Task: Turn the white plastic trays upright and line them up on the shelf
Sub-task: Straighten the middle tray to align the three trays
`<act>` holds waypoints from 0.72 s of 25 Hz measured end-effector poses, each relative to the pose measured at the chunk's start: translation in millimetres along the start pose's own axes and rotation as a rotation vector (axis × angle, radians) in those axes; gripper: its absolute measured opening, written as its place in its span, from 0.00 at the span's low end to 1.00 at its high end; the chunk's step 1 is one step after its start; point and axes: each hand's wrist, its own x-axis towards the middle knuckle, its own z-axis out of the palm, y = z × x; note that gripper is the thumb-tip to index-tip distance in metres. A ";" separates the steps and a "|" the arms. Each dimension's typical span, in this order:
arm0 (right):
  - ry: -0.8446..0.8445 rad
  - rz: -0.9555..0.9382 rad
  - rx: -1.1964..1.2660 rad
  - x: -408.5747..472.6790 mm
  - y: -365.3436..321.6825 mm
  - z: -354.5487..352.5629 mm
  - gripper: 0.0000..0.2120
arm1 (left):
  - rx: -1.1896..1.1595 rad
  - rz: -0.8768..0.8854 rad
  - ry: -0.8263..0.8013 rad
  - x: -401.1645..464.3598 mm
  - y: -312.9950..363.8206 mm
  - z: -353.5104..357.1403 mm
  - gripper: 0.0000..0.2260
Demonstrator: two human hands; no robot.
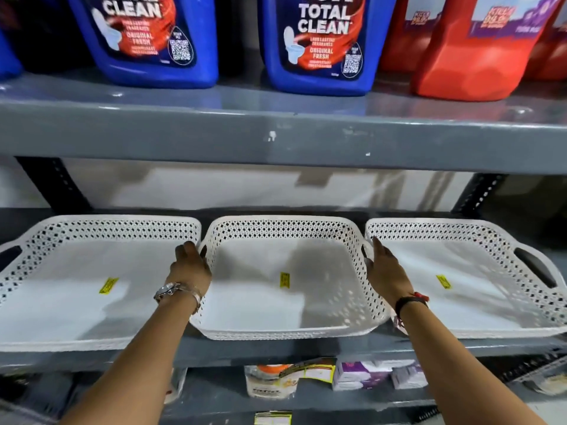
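Three white perforated plastic trays stand upright side by side on the grey middle shelf [276,351]: a left tray [61,302], a middle tray [260,296] and a right tray [478,302]. Each has a yellow sticker on its floor. My left hand [191,265] grips the left handle of the middle tray, fingers curled over the rim. My right hand [385,271] rests against the middle tray's right handle, fingers extended along the gap beside the right tray. The middle tray's front edge overhangs the shelf lip slightly.
The upper shelf [276,139] hangs close above, carrying blue cleaner jugs [319,44] and red jugs [472,56]. Black uprights [52,185] stand at both back corners. Small packets and boxes [362,375] lie on the shelf below.
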 end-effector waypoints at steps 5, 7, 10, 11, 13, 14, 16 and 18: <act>0.018 -0.065 -0.069 4.3 3.8 5.3 0.26 | 0.093 -0.004 -0.101 5.6 0.0 7.7 0.28; 0.029 -0.074 -0.053 9.1 6.6 6.8 0.27 | 0.112 -0.002 -0.080 8.1 -0.5 10.4 0.29; 0.028 -0.086 -0.043 21.2 7.1 9.6 0.27 | 0.133 -0.002 -0.081 16.5 1.9 13.2 0.29; 0.026 -0.088 -0.049 26.4 6.5 10.6 0.27 | 0.140 0.003 -0.086 20.3 3.3 14.1 0.29; 0.024 -0.086 -0.074 36.9 4.9 12.1 0.27 | 0.139 0.011 -0.075 28.1 6.4 15.9 0.28; 0.027 -0.084 -0.078 41.9 4.2 12.8 0.27 | 0.139 0.017 -0.064 31.2 8.0 16.7 0.27; 0.036 -0.075 -0.074 50.6 2.2 13.4 0.27 | 0.148 0.047 -0.040 37.2 10.1 17.9 0.27; 0.040 -0.076 -0.085 55.9 1.3 14.0 0.27 | 0.150 0.065 -0.027 41.5 10.7 19.0 0.27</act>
